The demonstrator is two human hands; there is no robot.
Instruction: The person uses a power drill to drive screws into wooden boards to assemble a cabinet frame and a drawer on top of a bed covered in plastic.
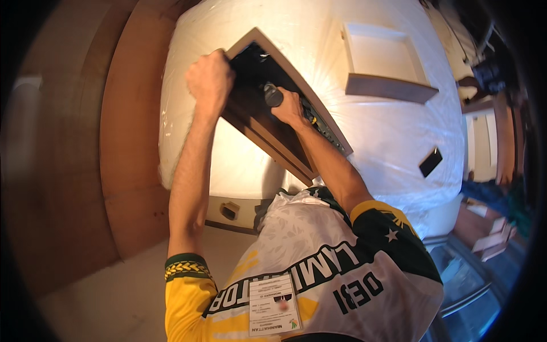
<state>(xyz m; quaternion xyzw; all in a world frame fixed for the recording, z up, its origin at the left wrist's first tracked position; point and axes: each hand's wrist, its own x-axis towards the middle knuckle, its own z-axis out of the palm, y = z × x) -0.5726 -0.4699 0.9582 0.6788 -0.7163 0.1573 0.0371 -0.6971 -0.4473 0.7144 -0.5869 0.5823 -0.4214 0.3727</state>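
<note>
The biggest thing in front of you is the white mattress (387,134) wrapped in clear plastic. A tall brown board (131,142) stands to its left. On top of the mattress, right in front of you, is the brown wooden box (268,137). It sits tipped at a slant, open side up. To its right, apart from it, lies a drawer (390,87), white inside with a brown front.

Your left hand (209,80) is curled closed over the box's top left corner. Your right hand (289,107) is down inside, fingers wrapped around a dark tool (273,97), maybe a driver. I can't tell what its tip touches. The smallest thing is a black phone (431,162), lying off to the right.

I think you're working on the inside of the box. The next move calls for a firm left hand and a straight tool.
</note>
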